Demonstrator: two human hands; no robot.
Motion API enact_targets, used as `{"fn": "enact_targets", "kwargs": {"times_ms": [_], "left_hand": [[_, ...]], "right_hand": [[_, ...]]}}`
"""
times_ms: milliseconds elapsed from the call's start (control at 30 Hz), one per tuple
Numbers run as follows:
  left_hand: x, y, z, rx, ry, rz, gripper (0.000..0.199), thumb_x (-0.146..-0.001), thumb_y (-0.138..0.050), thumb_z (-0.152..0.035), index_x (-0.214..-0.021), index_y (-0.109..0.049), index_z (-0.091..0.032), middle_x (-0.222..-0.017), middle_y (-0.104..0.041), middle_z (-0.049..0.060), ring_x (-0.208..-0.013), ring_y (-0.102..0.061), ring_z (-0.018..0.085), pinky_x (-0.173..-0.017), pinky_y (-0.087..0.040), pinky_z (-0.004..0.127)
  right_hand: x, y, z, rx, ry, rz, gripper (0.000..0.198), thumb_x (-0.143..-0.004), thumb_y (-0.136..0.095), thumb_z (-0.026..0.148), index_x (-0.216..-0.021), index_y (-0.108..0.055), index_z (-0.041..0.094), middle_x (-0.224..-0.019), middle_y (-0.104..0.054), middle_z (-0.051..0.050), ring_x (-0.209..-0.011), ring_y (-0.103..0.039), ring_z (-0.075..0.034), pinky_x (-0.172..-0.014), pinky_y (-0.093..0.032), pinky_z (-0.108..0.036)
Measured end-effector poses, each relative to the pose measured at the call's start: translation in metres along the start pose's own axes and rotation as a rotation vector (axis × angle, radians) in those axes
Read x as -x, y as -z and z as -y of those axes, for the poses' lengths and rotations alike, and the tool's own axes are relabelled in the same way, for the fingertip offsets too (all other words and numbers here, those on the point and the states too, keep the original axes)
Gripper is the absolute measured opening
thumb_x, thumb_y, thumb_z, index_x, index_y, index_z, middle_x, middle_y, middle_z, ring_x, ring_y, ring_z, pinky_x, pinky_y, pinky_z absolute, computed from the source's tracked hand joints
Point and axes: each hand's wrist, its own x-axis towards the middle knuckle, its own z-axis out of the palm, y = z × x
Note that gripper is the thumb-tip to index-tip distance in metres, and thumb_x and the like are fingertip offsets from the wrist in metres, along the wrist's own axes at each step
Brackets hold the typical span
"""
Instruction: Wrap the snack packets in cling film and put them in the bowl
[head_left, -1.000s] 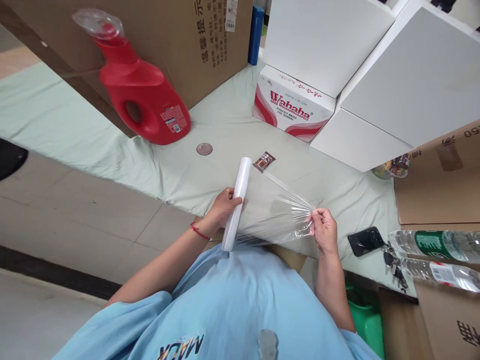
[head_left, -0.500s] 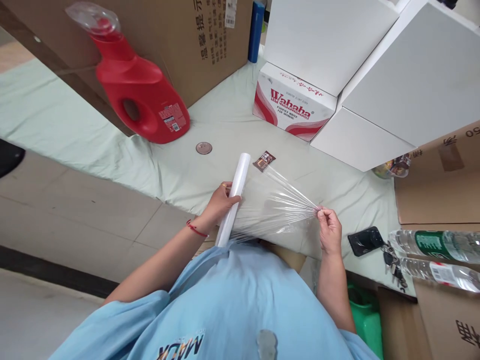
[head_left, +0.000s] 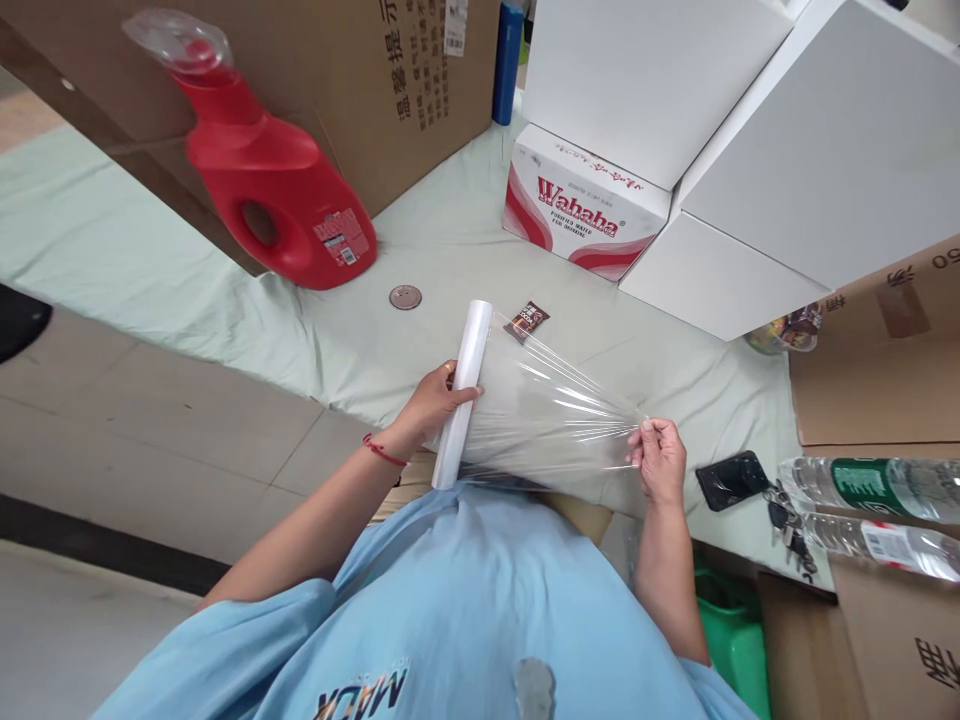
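Observation:
My left hand (head_left: 442,400) is wrapped round a white roll of cling film (head_left: 463,395), thumb across its front. From the roll a clear sheet of film (head_left: 547,405) stretches to the right, fanning into creases. Its gathered end is pinched between the fingertips of my right hand (head_left: 658,458). Just beyond the film's far edge lies a small brown cocoa packet (head_left: 528,319) on the green cloth (head_left: 442,250). A round brown button-like disc (head_left: 406,297) rests left of the packet.
A red detergent jug (head_left: 289,200) leans by a big cardboard box (head_left: 360,100) at left. White cabinets and a Wahaha carton (head_left: 585,205) stand behind. On the right are a black phone (head_left: 731,481), keys (head_left: 787,525) and two plastic bottles (head_left: 870,488).
The roll has shifted slightly left with my left hand. The film between my hands is spread wider, and some fingers of my right hand have loosened a little.

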Motion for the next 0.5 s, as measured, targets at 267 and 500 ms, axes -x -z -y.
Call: {"fn": "enact_targets", "kwargs": {"times_ms": [267, 500], "left_hand": [[-0.002, -0.002, 0.001, 0.063, 0.061, 0.003, 0.048, -0.067, -0.079, -0.042, -0.104, -0.056, -0.023, -0.082, -0.063, -0.001, -0.068, -0.060, 0.019, -0.065, -0.048, 0.032], [-0.007, 0.001, 0.001, -0.299, -0.133, -0.041, 0.040, -0.081, -0.070, -0.054, -0.102, -0.057, -0.023, -0.085, -0.066, 0.001, -0.076, -0.064, 0.023, -0.071, -0.048, 0.034]], "right_hand": [[-0.004, 0.013, -0.014, 0.046, -0.070, -0.015, 0.052, -0.080, -0.081, 0.068, -0.089, -0.055, 0.023, -0.065, -0.064, 0.007, -0.035, -0.043, -0.007, -0.039, -0.046, -0.023], [-0.003, 0.015, -0.018, 0.318, 0.005, -0.033, 0.055, -0.086, -0.067, 0.078, -0.092, -0.057, 0.023, -0.069, -0.067, 0.003, -0.039, -0.048, -0.011, -0.042, -0.043, -0.026]]}}
